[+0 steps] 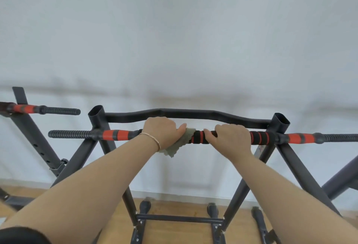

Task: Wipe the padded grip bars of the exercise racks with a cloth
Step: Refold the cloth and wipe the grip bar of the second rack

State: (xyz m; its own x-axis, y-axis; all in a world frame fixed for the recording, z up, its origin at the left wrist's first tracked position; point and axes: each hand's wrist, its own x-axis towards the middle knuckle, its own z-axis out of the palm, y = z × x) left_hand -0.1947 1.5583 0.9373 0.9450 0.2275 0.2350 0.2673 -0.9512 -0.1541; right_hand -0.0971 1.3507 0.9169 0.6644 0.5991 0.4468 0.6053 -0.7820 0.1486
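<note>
Across the top of the nearer rack (280, 127), the padded grip bar (197, 136) runs level between the two uprights, and both hands are on it. The left hand (161, 131) is clenched over the grey-green cloth (180, 145), wrapping it around the foam so that the fabric meets the padding on more than one side; a loose corner hangs below the wrist. Just beside it, the right hand (231, 137) grasps the bare striped foam, its fingers (210, 135) curled over the top, most likely to brace the frame against the rubbing. A short stretch of padding shows between the hands, and the red and black sections further out on both sides look yet to be reached. A second rack (25, 108) with similar grips stands well apart at the left, untouched.
</note>
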